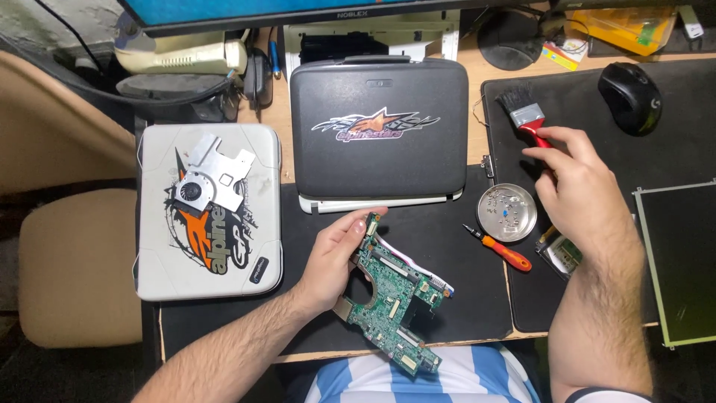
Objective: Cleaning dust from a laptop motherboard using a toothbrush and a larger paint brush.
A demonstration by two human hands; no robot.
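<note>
Here the left hand (332,257) pinches a green circuit board (391,298) by its upper left edge, thumb on top and fingers underneath, holding it tilted above the black mat (447,246) near the desk's front edge. The right hand (574,183) reaches to the brush (526,116) on the other mat, its fingers curled about the red handle just below the black bristles; whether the grip is fully closed, I cannot tell, since the hand hides most of the handle.

To my eye, the step in hand is taking up the brush to dust the board. Doing it well means gripping the handle low enough for control, keeping the board held by its edges only, clear of the connectors and chips, and stroking lightly away from the body so loose dust falls off the mat side. The board's lower end hangs past the desk edge, so a firm pinch matters.

The round tin (507,213) of screws sits just beside the right wrist, with the screwdriver (501,250) next to it; a careless sweep of the forearm could tip the tin.

The fan (209,175) lies well apart on the white case (209,254).
</note>
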